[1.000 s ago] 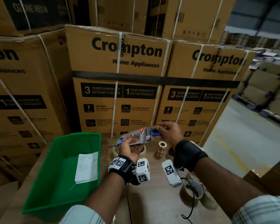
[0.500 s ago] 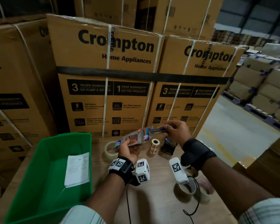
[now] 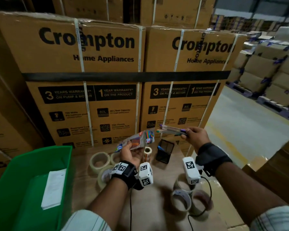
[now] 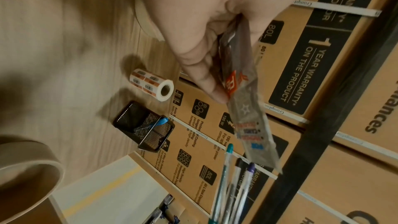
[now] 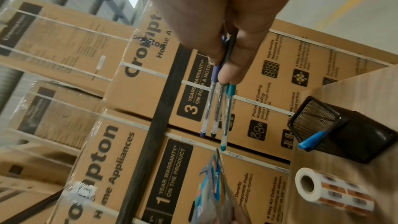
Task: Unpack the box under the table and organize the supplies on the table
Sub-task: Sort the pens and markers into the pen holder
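Observation:
My left hand (image 3: 131,151) grips a clear printed pen packet (image 3: 137,140) above the table; the packet (image 4: 243,101) hangs flat from my fingers. My right hand (image 3: 193,135) pinches a small bunch of pens (image 3: 171,130) by their capped ends, held just clear of the packet's mouth. In the right wrist view the pens (image 5: 217,108), with purple, black and teal ends, point toward the packet (image 5: 215,190). A black mesh pen holder (image 3: 165,150) stands on the table below my hands, with a blue pen (image 5: 312,140) in it.
A label roll (image 3: 147,153) stands beside the holder. Tape rolls (image 3: 99,160) lie at the left and more tape rolls (image 3: 182,197) at the right. A green bin (image 3: 23,189) holding a paper (image 3: 54,189) sits on the left. Strapped cartons (image 3: 90,80) wall the table's far edge.
My right hand has drawn the pens out of the packet and moved right, away from it. The left hand keeps hold of the packet. The head view has shifted left and down.

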Action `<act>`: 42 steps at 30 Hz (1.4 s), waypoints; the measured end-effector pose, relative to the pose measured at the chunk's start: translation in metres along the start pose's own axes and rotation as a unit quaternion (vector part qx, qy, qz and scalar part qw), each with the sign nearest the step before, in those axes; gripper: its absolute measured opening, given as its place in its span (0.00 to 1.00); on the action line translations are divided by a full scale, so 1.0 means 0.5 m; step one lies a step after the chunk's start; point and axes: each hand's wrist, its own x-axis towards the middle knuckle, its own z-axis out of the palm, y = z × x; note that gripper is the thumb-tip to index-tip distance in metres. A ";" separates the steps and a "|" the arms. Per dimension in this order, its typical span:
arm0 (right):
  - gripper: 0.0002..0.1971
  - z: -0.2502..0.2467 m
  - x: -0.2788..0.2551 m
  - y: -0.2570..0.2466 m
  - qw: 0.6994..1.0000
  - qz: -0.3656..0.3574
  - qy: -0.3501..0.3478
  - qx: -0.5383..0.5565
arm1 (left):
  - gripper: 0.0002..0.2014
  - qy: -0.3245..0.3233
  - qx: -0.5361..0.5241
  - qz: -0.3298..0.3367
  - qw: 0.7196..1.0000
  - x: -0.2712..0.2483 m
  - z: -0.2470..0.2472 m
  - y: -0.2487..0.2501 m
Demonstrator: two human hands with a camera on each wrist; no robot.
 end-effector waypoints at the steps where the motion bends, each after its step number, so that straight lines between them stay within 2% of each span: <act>1: 0.07 -0.004 0.022 0.013 1.000 0.010 0.006 0.002 | 0.09 -0.004 0.004 -0.004 1.000 0.010 0.006 -0.012; 5: 0.07 -0.011 0.087 0.070 0.999 0.029 0.017 -0.035 | 0.09 -0.008 0.017 -0.001 1.000 0.042 0.021 -0.049; 7: 0.10 -0.011 0.106 0.092 0.996 0.021 0.011 -0.084 | 0.09 -0.004 0.021 -0.001 1.000 0.055 0.026 -0.063; 9: 0.07 -0.012 0.119 0.107 0.991 0.002 -0.007 -0.137 | 0.10 0.003 0.024 0.002 1.000 0.064 0.028 -0.075; 11: 0.07 -0.010 0.134 0.115 0.977 -0.047 -0.036 -0.203 | 0.10 0.010 0.028 0.007 1.000 0.073 0.026 -0.083; 15: 0.09 0.000 0.142 0.100 0.920 -0.160 -0.075 -0.349 | 0.09 0.023 0.024 0.018 0.999 0.085 0.026 -0.092; 19: 0.09 0.027 0.145 0.088 0.858 -0.227 -0.138 -0.440 | 0.08 0.026 0.014 0.024 0.999 0.088 0.031 -0.099; 23: 0.08 0.065 0.159 0.095 0.807 -0.240 -0.190 -0.505 | 0.07 0.027 0.008 0.025 0.999 0.080 0.030 -0.104; 26: 0.11 0.087 0.159 0.093 0.764 -0.247 -0.212 -0.557 | 0.08 0.029 0.003 0.023 0.999 0.077 0.024 -0.103; 28: 0.12 0.096 0.158 0.096 0.747 -0.245 -0.233 -0.573 | 0.08 0.029 0.005 0.021 0.999 0.076 0.020 -0.102; 30: 0.14 0.098 0.155 0.104 0.747 -0.241 -0.260 -0.562 | 0.09 0.027 0.007 0.024 0.999 0.076 0.019 -0.100; 33: 0.12 0.085 0.146 0.109 0.774 -0.236 -0.265 -0.524 | 0.10 0.018 0.012 0.026 0.999 0.074 0.017 -0.093; 37: 0.17 0.057 0.128 0.103 0.825 -0.227 -0.211 -0.473 | 0.10 0.011 0.024 0.024 0.999 0.070 0.012 -0.082; 42: 0.15 0.038 0.083 0.100 0.850 -0.232 -0.172 -0.441 | 0.09 -0.002 0.032 0.019 0.999 0.047 0.012 -0.070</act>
